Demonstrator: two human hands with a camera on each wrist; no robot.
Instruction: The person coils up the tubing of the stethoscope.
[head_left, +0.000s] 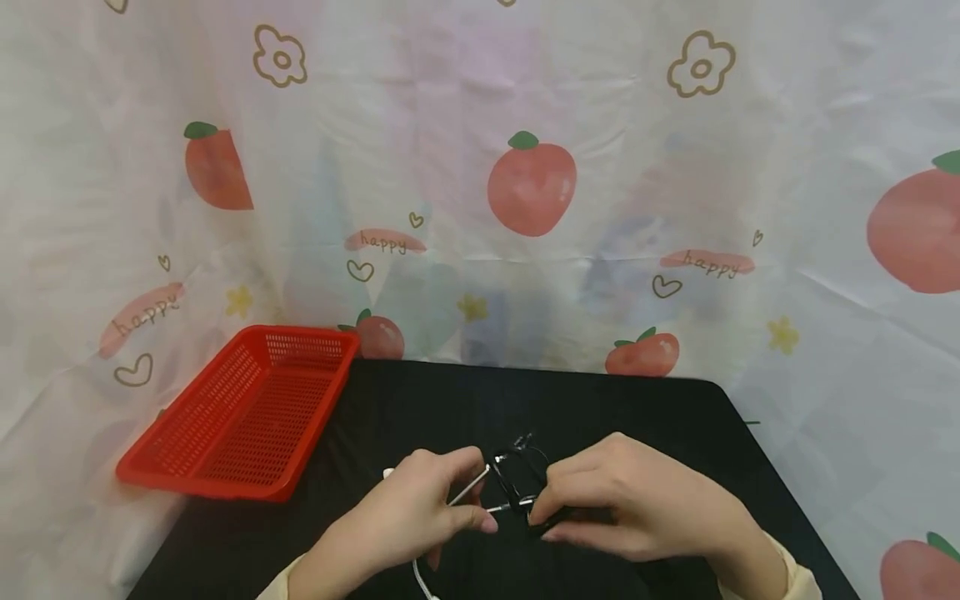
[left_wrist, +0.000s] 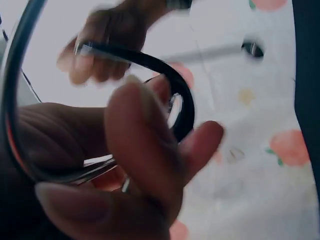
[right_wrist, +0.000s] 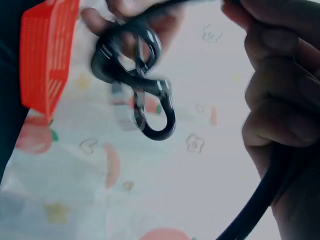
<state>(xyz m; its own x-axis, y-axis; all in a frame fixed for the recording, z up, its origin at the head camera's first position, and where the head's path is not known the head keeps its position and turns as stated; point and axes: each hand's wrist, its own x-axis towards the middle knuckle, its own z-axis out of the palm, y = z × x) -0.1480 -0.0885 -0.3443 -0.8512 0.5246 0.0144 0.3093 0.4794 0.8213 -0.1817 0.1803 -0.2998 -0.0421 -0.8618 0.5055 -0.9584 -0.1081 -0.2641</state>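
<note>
- Black cable (right_wrist: 130, 79), smooth and glossy, is curving in rounded loops between the hands, above the black table (head_left: 660, 408).
- Left hand (head_left: 412, 508): curled fingers are holding the cable.
- Right hand (head_left: 630, 496): fingers are pinching it.

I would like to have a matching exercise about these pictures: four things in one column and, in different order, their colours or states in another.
Things:
1. Basket
2. Cord
3. Curtain
4. Table

Descriptions:
A. Pale, printed with red fruit and the word "happy"
B. Flat and black, below the two hands, left and right
C. Red, with perforated sides
D. Glossy, bent into loops

Right pairs: 1-C, 2-D, 3-A, 4-B
</note>
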